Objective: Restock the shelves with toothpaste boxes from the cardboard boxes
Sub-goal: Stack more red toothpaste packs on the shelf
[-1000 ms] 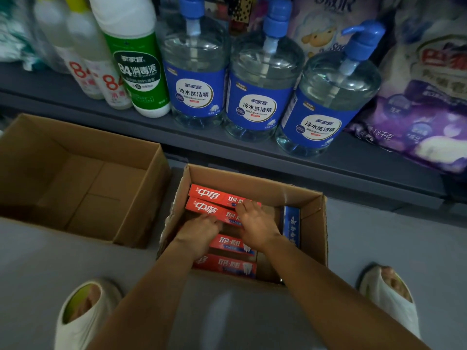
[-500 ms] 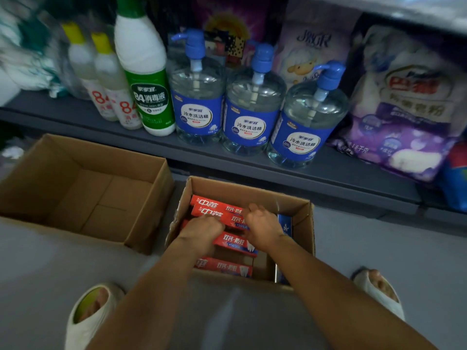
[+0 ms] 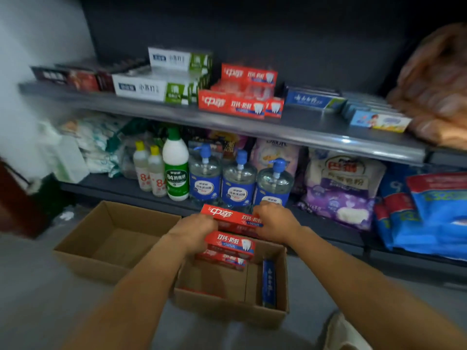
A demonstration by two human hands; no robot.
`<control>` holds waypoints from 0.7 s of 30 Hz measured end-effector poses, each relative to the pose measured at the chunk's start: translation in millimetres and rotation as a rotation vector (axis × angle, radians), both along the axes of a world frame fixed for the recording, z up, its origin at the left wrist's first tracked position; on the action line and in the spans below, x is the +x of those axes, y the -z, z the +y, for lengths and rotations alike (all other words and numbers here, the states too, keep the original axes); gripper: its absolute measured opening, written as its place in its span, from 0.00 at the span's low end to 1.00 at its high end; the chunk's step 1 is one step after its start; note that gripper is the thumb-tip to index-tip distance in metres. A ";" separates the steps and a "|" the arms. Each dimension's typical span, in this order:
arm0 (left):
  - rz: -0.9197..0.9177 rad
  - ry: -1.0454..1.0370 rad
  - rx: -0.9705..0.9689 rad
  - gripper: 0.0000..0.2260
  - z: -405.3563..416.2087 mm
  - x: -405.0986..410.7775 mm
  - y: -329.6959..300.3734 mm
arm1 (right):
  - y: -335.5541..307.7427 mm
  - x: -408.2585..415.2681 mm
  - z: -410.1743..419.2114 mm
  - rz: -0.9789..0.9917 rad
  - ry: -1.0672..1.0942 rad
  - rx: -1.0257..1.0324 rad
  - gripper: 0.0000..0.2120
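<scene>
Up out of the brown cardboard box point(image 3: 231, 303) comes a stack of red toothpaste boxes point(image 3: 231, 219), left hand point(image 3: 194, 229) and right hand point(image 3: 276, 222) clamping its ends, fingers curled round.

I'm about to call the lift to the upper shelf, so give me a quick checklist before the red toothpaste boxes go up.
1. Both hands on the load: left hand and right hand grip the stack of red toothpaste boxes: ok.
2. Stack out of the cardboard box: ok.
3. Stack squared up: lower boxes sit offset from the top one: not ok.
4. Matching red boxes on upper shelf: present at: ok.
5. Free space beside or behind them: cannot tell.
6. Stock left: blue box remains inside: ok.
</scene>
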State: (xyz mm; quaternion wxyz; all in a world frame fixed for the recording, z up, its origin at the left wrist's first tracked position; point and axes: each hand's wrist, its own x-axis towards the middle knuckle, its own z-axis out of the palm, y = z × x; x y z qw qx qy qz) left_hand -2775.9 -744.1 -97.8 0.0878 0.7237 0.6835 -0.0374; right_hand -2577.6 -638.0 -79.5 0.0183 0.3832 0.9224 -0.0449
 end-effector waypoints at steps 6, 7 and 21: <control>0.018 0.018 0.162 0.13 -24.6 -0.3 -93.7 | -88.9 11.4 -10.6 0.053 0.017 0.108 0.13; 0.020 0.018 0.179 0.14 -26.5 -1.5 -106.9 | -102.9 12.6 -11.6 0.060 0.016 0.115 0.13; 0.042 0.000 0.278 0.13 48.1 -60.6 -225.3 | -235.7 -25.9 87.7 0.159 0.059 0.221 0.11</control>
